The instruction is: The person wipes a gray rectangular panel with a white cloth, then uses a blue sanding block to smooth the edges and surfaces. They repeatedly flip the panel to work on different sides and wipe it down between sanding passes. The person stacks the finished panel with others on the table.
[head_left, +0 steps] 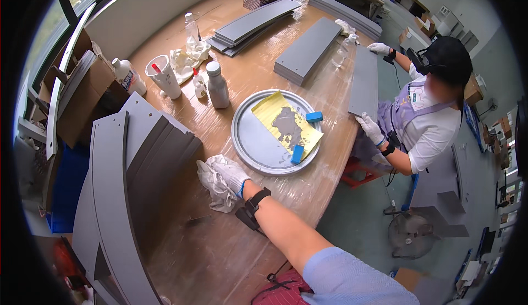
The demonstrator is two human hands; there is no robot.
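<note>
My right hand (230, 174), in a white knitted glove, is closed on a crumpled white cloth (215, 190) that rests on the plastic-covered table. My left hand is not in view. Beyond my right hand lies a round grey tray (250, 148). On it sit a yellow sheet smeared with grey paste (289, 123) and two blue blocks (297, 154). To the left of my hand, grey panels (159, 140) are stacked, with a long curved grey strip (113, 178) in front of them.
Behind the tray stand a grey bottle (218, 88), a small red-capped bottle (199, 85) and a white cup (165, 79). More grey panels (308, 49) lie farther back. Across the table's right edge, a co-worker (423, 107) in white gloves holds a grey panel (364, 82).
</note>
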